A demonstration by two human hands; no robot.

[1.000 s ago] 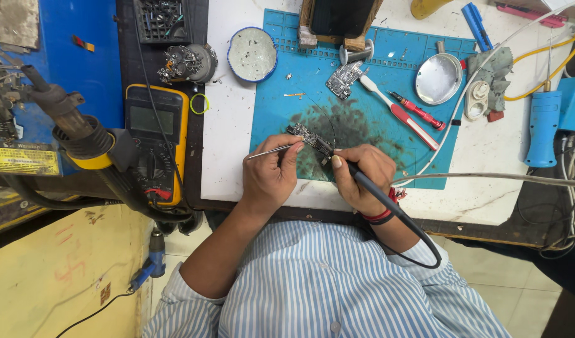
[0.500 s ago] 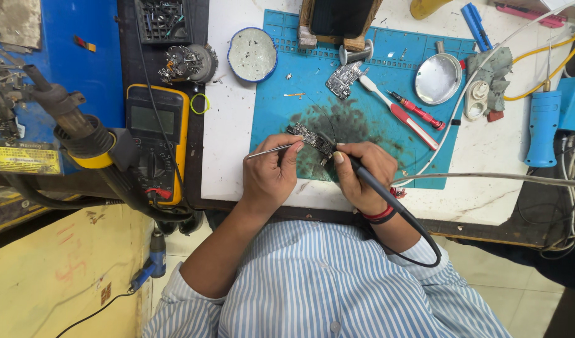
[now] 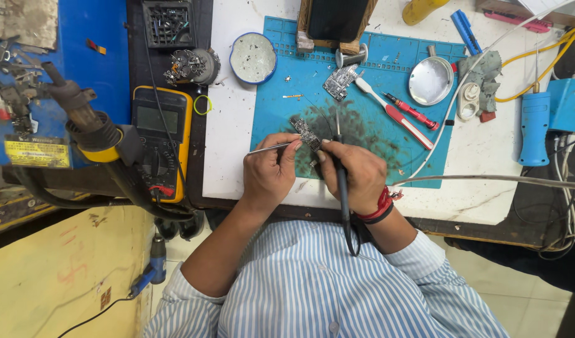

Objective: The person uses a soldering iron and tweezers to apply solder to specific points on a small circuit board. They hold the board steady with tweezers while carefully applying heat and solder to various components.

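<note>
Two hands, left hand [image 3: 270, 172] and right hand [image 3: 353, 175], one small circuit board [image 3: 305, 133] at their fingertips, a second board [image 3: 339, 81] beyond them, two round tins [image 3: 252, 58] [image 3: 430, 81], one yellow multimeter [image 3: 159, 141] left of the fingers

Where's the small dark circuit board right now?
In the head view, the small dark circuit board lies mid-frame on the blue work mat, between the left hand and right hand.

place: you are in a repair workshop | signs: blue work mat [image 3: 400, 94], yellow meter [image 3: 159, 134], small circuit boards [image 3: 341, 81], tools everywhere
</note>
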